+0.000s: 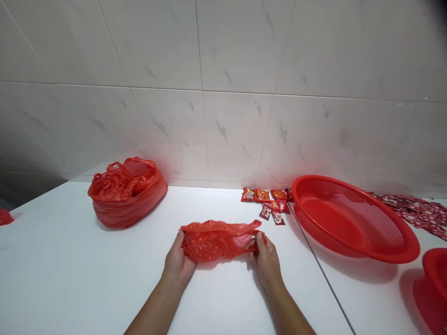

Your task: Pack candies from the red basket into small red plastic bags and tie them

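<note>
Low in the middle of the frame, a crumpled red bag (218, 239) lies on the white table (70, 279), held at both ends. The left hand (178, 260) grips its left end, fingers curled around the plastic. The right hand (265, 258) pinches the right end, thumb and fingers closed on a bunched handle. What is inside the bag cannot be made out.

At centre left, by the tiled wall (223, 93), sits a bigger sack (127, 193) of red plastic, its mouth open and stuffed with more red bags. To the right of centre a wide red basket (352, 218) with a meshed wall rests tilted, nothing showing in it. Just left of its rim lie small red packets (267, 202), loose on the table. More patterned red wrappers (419, 211) spread at the far right, and another red basket (435, 284) peeks in at the lower right corner.
</note>
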